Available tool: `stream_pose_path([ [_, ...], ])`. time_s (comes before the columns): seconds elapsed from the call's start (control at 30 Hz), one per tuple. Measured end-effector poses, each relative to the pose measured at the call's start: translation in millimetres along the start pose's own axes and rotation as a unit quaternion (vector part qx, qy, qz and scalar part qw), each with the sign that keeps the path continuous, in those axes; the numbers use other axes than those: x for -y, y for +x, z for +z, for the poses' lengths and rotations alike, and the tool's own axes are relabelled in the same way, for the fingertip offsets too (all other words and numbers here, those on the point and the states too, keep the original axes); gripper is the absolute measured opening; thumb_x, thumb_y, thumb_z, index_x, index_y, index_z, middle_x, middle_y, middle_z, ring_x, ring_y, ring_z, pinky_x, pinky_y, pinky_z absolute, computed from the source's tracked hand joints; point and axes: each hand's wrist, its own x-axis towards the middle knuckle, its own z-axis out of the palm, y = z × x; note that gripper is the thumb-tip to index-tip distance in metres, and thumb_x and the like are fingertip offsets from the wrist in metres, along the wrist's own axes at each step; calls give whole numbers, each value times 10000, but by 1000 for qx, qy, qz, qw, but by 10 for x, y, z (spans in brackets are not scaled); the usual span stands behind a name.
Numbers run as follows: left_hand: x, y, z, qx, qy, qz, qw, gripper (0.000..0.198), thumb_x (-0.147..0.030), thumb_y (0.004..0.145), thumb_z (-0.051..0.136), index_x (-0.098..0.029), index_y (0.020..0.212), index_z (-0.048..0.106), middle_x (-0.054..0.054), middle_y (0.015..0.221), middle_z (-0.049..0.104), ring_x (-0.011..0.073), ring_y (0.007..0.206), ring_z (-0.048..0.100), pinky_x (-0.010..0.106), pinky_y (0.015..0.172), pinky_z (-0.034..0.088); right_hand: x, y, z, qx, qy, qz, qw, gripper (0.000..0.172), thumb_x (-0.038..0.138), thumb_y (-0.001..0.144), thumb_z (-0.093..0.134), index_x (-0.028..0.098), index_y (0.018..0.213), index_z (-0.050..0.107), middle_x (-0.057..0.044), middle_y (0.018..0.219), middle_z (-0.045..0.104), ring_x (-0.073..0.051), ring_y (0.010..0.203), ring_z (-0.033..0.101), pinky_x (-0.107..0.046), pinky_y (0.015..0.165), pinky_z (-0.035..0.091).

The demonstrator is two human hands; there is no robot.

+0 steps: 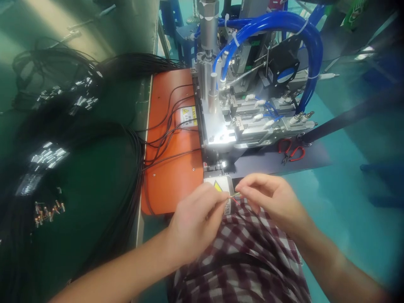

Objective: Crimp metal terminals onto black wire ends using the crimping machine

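Above my checkered apron, my left hand [196, 216] and my right hand [274, 197] meet with their fingertips nearly together. Thumb and forefinger of each are pinched on a thin wire [234, 195], yellowish-green in the short gap between them. A small red strand [236, 201] sticks out just below that gap. The rest of the wire is hidden by my fingers. Behind my hands is a white warning label [224, 183] with a yellow triangle, at the front of the machine [217, 126].
Several black cables cross the orange plate [173, 176] left of the machine. Bundled black cables [126, 139] with shiny and copper-coloured ends lie on the dark green table [94, 185]. Red-handled pliers [291, 152] rest at right. Blue hoses [312, 54] arch over the machine.
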Motion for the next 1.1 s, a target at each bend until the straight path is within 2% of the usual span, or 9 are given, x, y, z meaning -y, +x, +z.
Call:
stream_pose_path([
  [0.1,5,0,0,2,16,16,1000,197,-32,852,549,-162,981,623,12,748,542,106,658,501,218,581,415,4,-5,-6,14,19,14,1000,84,236,750,720,160,730,691,49,506,526,-57,398,434,-162,357,354],
  [0.23,-16,23,-7,20,-11,-19,1000,166,-52,858,548,-152,955,637,21,753,563,111,669,512,223,602,428,-9,1,-4,21,37,2,999,99,220,744,724,159,681,678,42,525,540,-49,386,409,-175,361,353],
  [0.37,-58,72,-13,20,-113,-102,988,85,-110,851,597,-159,857,667,16,725,592,106,650,538,214,584,436,-77,3,19,18,78,-11,997,120,243,780,710,170,694,667,60,494,508,-45,374,375,-183,368,338],
  [0.47,-83,104,-21,19,-199,-175,964,52,-147,836,626,-162,829,675,2,700,579,90,589,529,204,537,429,-126,-13,60,26,122,-11,992,143,271,806,696,173,713,650,57,532,528,-39,382,372,-181,377,331],
  [0.57,-100,126,-34,20,-239,-216,947,43,-159,823,637,-159,791,666,-15,674,554,64,520,488,189,482,401,-128,-29,92,29,142,-1,989,178,297,838,672,174,715,634,60,525,518,-39,390,384,-177,395,340],
  [0.8,-90,124,-26,19,-240,-213,947,35,-165,815,641,-158,787,660,-19,667,544,56,507,478,178,455,389,-72,-1,72,73,182,3,981,132,276,792,714,170,737,657,59,576,527,-36,408,370,-173,388,318],
  [0.97,-100,133,-27,17,-257,-218,941,50,-176,806,652,-158,760,642,-27,636,523,57,484,467,180,439,381,-82,18,79,112,222,55,967,208,335,765,736,154,720,645,53,575,515,-36,419,339,-188,405,262],
  [1.1,-101,144,-40,23,-273,-219,937,44,-166,806,653,-155,765,643,-32,627,523,51,473,466,175,437,379,-85,15,112,107,265,88,954,275,381,736,758,150,692,616,69,534,453,-35,435,290,-195,431,198],
])
